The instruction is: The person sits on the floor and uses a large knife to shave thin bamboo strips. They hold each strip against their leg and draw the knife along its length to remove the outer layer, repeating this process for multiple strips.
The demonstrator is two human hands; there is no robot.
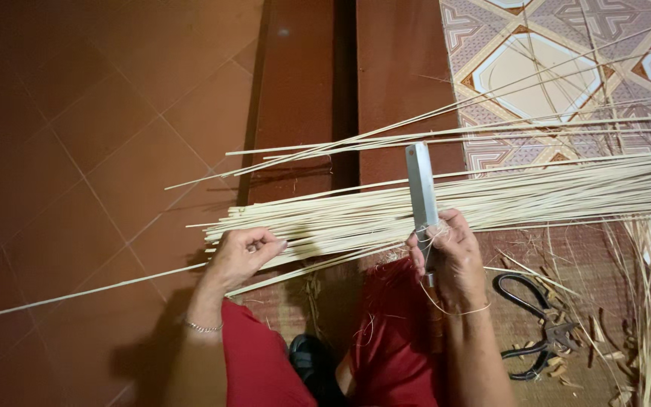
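Bamboo strips (pixel 491 200) lie in a long bundle across the person's lap and the red tiled floor (pixel 77 151). Left hand (pixel 241 255) has its fingers curled shut around strips near their ends. Right hand (pixel 450 252) grips a flat-bladed knife (pixel 420 185), blade upright against the bundle. Black scissors (pixel 533 316) lie on the woven mat (pixel 604 264) nearby.

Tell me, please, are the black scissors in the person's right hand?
No, the black scissors lie on the mat beside the right hand, which grips a flat metal blade.
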